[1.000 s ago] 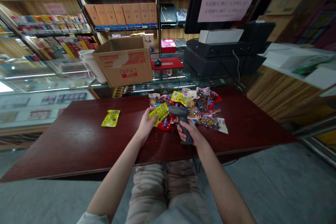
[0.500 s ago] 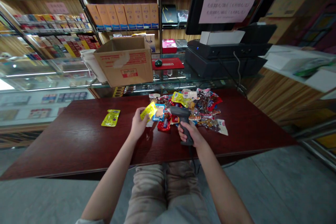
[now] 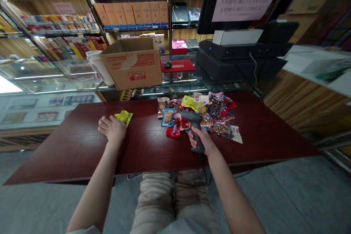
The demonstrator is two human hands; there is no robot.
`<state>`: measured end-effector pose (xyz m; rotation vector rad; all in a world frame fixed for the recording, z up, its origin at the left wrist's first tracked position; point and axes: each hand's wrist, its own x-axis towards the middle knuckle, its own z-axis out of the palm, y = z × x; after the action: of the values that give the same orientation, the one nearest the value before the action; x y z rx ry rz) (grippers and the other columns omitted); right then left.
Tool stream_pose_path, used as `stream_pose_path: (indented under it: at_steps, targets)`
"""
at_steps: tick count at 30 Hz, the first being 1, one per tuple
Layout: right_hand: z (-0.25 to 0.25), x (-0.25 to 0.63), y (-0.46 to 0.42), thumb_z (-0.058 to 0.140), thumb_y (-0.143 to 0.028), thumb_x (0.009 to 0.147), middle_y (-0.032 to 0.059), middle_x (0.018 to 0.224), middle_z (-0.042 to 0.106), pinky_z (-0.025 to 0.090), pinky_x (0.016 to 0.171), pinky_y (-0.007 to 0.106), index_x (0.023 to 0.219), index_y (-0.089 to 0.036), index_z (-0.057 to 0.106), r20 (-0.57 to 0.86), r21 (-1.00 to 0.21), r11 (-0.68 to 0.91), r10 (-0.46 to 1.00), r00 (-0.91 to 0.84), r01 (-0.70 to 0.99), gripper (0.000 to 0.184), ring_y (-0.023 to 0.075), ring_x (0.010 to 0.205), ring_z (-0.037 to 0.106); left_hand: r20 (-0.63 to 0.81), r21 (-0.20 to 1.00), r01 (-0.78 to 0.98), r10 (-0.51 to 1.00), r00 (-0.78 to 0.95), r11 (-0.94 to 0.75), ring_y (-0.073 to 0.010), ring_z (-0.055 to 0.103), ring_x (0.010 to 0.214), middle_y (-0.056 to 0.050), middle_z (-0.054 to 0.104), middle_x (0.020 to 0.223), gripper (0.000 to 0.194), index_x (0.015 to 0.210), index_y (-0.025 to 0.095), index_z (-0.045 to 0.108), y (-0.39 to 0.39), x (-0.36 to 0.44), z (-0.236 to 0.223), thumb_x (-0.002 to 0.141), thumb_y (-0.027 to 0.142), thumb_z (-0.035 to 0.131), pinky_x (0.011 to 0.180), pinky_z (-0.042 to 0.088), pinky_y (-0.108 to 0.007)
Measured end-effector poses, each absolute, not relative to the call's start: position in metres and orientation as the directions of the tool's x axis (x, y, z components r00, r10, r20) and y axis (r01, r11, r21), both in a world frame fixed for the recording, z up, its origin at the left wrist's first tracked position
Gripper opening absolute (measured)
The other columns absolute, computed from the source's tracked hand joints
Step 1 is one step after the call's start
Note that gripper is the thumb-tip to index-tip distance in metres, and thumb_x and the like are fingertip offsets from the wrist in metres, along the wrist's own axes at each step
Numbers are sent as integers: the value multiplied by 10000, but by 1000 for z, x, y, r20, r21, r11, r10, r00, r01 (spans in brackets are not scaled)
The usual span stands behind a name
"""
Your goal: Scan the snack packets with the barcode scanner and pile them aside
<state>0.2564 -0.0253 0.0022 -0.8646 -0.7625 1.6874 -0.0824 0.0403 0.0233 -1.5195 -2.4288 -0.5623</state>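
Note:
My right hand [image 3: 201,139] is wrapped round the grip of a dark handheld barcode scanner [image 3: 194,126], whose head points left over the snack pile. On the left of the table, my left hand [image 3: 112,129] has its fingers loosely apart beside yellow snack packets [image 3: 124,117], partly covering them. Nothing shows within its fingers. A heap of wrapped snacks [image 3: 214,111] lies beyond the scanner, with a blue-edged packet [image 3: 167,117] and a red packet [image 3: 173,131] at its near left side.
The dark red table [image 3: 148,153] stretches across in front of me. Behind it, a cardboard box [image 3: 134,67], a mouse [image 3: 168,64] on a red mat and a black till [image 3: 233,62] stand on a glass counter. The scanner's cable [image 3: 204,170] hangs over the table's near edge.
My left hand has moved left from the pile with the yellow packet, which now lies by the other yellow one, and its fingers have loosened. The scanner stays in my right hand.

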Motion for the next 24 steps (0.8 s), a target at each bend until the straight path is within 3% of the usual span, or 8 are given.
stream_pose_path:
  at_steps: [3, 6, 8, 11, 14, 17, 21, 24]
  targets:
    - [2, 256, -25, 763, -438, 702, -88, 566, 508, 334, 318, 173, 898, -208, 499, -196, -824, -266, 962, -190, -501, 401, 41, 350, 363, 341, 113, 987, 929, -144, 112, -416, 406, 1293, -257, 439, 1405, 495, 1309, 71, 503, 45, -40, 32, 916, 364, 432, 1017, 345, -536]
    - [3, 257, -25, 774, -443, 688, -89, 566, 511, 332, 318, 173, 900, -208, 500, -211, -824, -276, 960, -183, -496, 418, 42, 350, 369, 121, 184, 973, 985, 119, -140, -337, 566, 1130, -183, 611, 1223, 484, 1207, 128, 583, 57, 7, 34, 934, 481, 394, 944, 417, -441]
    - [3, 257, -25, 777, -443, 683, -91, 567, 509, 330, 320, 173, 910, -207, 505, -214, -823, -273, 961, -173, -498, 425, 42, 351, 370, -32, 270, 955, 990, 138, -124, -317, 618, 1052, -174, 652, 1151, 501, 1114, 135, 607, 68, 31, 30, 906, 552, 426, 890, 444, -405]
    - [4, 257, -24, 779, -449, 676, -94, 564, 503, 322, 326, 170, 912, -203, 509, -212, -823, -260, 966, -150, -505, 435, 39, 353, 369, -106, 340, 939, 989, 99, -57, -327, 611, 1094, -178, 642, 1189, 521, 1078, 149, 587, 82, 50, 18, 821, 600, 551, 881, 442, -389]
    - [3, 257, -23, 774, -451, 679, -95, 565, 502, 316, 326, 172, 911, -201, 505, -203, -824, -248, 969, -142, -509, 435, 38, 352, 369, -121, 438, 899, 992, 34, 23, -331, 608, 1099, -151, 663, 1143, 474, 1016, 173, 560, 90, 51, 10, 748, 549, 664, 898, 429, -411]
    - [2, 257, -22, 767, -445, 693, -95, 571, 505, 315, 328, 173, 907, -206, 492, -195, -828, -251, 967, -161, -502, 423, 39, 354, 371, -85, 611, 790, 996, 2, 51, -275, 642, 975, -94, 685, 1005, 358, 945, 189, 514, 89, 46, 6, 726, 395, 708, 843, 449, -373]
    - [-1, 257, -23, 750, -442, 726, -92, 575, 502, 328, 329, 176, 888, -209, 480, -177, -833, -259, 962, -209, -488, 393, 38, 353, 373, 45, 849, 520, 994, 97, -90, -175, 613, 786, -16, 634, 828, 204, 836, 195, 471, 79, 44, 2, 712, 186, 633, 734, 460, -284]
    - [-2, 256, -23, 726, -434, 756, -88, 591, 508, 325, 324, 176, 879, -212, 471, -145, -835, -268, 950, -277, -480, 360, 38, 347, 374, 154, 921, 330, 971, 181, -208, -150, 585, 787, 6, 606, 825, 184, 854, 187, 484, 69, 46, -1, 712, 166, 599, 748, 464, -272]
